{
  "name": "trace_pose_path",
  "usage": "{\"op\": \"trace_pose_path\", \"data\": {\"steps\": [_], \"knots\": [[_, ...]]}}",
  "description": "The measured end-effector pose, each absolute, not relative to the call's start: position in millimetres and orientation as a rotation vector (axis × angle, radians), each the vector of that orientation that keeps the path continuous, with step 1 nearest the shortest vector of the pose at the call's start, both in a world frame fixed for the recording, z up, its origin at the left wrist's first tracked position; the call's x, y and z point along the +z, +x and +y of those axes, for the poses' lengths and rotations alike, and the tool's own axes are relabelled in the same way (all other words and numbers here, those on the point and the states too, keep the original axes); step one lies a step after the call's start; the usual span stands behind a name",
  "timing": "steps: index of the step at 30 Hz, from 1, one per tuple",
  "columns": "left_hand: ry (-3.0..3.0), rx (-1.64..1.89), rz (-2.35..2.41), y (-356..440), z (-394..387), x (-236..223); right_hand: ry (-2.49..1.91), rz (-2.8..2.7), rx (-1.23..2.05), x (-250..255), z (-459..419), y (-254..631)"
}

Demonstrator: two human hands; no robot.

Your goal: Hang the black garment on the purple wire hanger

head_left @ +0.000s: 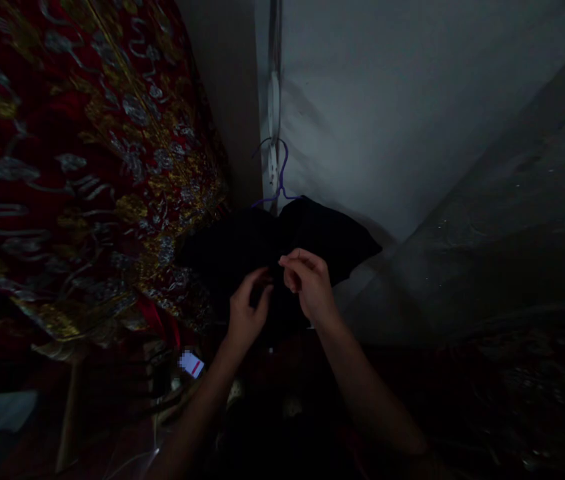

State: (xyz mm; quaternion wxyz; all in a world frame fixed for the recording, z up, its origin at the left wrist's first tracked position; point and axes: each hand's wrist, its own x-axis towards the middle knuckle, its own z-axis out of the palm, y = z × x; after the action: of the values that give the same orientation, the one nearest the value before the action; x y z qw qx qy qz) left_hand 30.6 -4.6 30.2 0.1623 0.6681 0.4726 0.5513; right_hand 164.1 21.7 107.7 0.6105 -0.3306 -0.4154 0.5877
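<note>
Your right hand (311, 279) has its grip pressed together, on what I cannot tell; your left hand (248, 301) is curved, its grip spread. Beyond them hangs one black garment (335, 233) on one purple hanger (281, 192). Leftward are one red embroidered cloth (137, 157) and one lit screen (193, 365), too blurred to read.

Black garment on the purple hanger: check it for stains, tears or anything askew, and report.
Nothing stands out. The black garment hangs from the purple hanger with no visible tear or spill. The left hand and right hand hide part of its front, and the dim picture cannot rule out small flaws.
</note>
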Motion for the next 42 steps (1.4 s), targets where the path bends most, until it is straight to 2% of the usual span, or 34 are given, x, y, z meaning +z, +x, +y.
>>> {"op": "trace_pose_path", "data": {"steps": [2, 4, 7, 12, 17, 25, 32, 39, 42], "knots": [[2.055, 1.689, 1.296, 31.0, 4.0, 71.9, -0.748, -1.014, 1.329, 109.7, 16.9, 170.7], [2.208, 1.649, 1.238, 32.4, 11.8, 104.8, -0.732, -1.082, 1.29, 116.5, 16.3, 177.9], [2.362, 1.558, 1.206, 34.9, 18.0, 129.3, -0.731, -1.117, 1.262, 118.5, 22.3, 182.9], [2.422, 1.412, 1.267, 34.5, 17.4, 129.2, -0.703, -1.02, 1.371, 93.9, 32.1, 180.3], [2.427, 1.233, 1.253, 33.2, 20.8, 135.3, -0.668, -1.063, 1.25, 100.3, 30.9, 184.5], [2.563, 1.297, 1.299, 22.0, 26.3, 136.3, -0.708, -0.998, 1.29, 90.5, 39.2, 163.2], [2.45, 1.15, 1.136, 12.7, 33.3, 143.1, -0.681, -0.996, 1.298, 116.1, 29.0, 160.8], [2.487, 1.28, 1.128, 10.3, 36.6, 132.5, -0.797, -0.931, 1.27, 92.2, 41.2, 148.4], [2.433, 1.376, 1.087, 8.9, 37.6, 129.2, -0.773, -0.913, 1.317, 103.0, 34.8, 148.8]]}}
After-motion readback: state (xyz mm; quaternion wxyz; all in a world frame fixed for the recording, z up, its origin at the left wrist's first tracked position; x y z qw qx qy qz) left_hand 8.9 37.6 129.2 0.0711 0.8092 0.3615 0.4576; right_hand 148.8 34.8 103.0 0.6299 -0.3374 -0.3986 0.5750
